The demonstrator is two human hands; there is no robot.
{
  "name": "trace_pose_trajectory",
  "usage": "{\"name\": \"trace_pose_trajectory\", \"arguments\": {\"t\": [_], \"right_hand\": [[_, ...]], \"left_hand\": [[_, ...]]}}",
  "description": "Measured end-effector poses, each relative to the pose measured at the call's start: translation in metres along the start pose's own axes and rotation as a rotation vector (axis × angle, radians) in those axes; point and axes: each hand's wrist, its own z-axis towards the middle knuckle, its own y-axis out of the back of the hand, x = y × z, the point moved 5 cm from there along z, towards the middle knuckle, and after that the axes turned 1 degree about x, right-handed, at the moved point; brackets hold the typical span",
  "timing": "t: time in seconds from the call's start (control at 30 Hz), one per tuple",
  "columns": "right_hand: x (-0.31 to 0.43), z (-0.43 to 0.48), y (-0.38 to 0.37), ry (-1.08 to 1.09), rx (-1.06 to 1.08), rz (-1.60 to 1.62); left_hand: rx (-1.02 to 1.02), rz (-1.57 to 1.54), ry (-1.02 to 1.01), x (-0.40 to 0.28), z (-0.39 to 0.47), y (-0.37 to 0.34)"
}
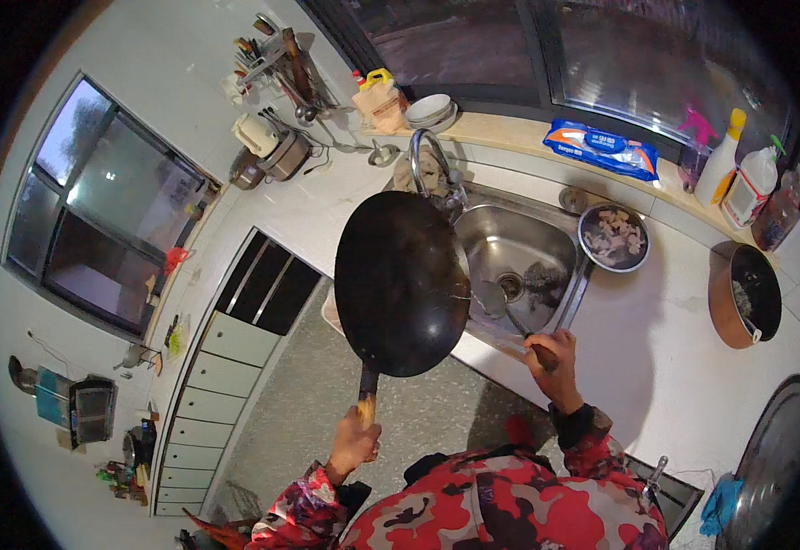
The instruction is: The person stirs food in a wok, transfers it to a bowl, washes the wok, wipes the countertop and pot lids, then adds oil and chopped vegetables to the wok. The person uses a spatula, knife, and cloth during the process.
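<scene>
My left hand (pixel 354 444) grips the wooden handle of a dark wok (pixel 403 285), which is raised at the left side of the sink and partly covers it. My right hand (pixel 555 364) is closed around the dark handle of a metal spatula (pixel 490 300). The spatula's head is over the steel sink (pixel 510 227), close to the drain. Dark scraps (pixel 544 282) lie on the sink bottom to the right of the drain. Behind the wok rises the curved faucet (pixel 416 155).
A steel bowl of raw meat pieces (pixel 613 237) stands right of the sink. Farther right is a copper-coloured pot (pixel 728 302). The windowsill bears a blue wipes pack (pixel 601 150), a white bottle with a yellow cap (pixel 719 161) and stacked bowls (pixel 431 110). A large round lid (pixel 774 447) leans at the lower right.
</scene>
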Motion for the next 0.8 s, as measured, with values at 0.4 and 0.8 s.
{"name": "trace_pose_trajectory", "arguments": {"t": [0.4,0.8], "right_hand": [[-0.003,-0.041,-0.005,-0.238,-0.279,0.356],[0.065,0.007,-0.058,-0.059,-0.807,0.224]], "left_hand": [[0.594,-0.937,0.1,0.086,0.057,0.031],[0.67,-1.566,-0.024,0.221,0.011,0.131]]}}
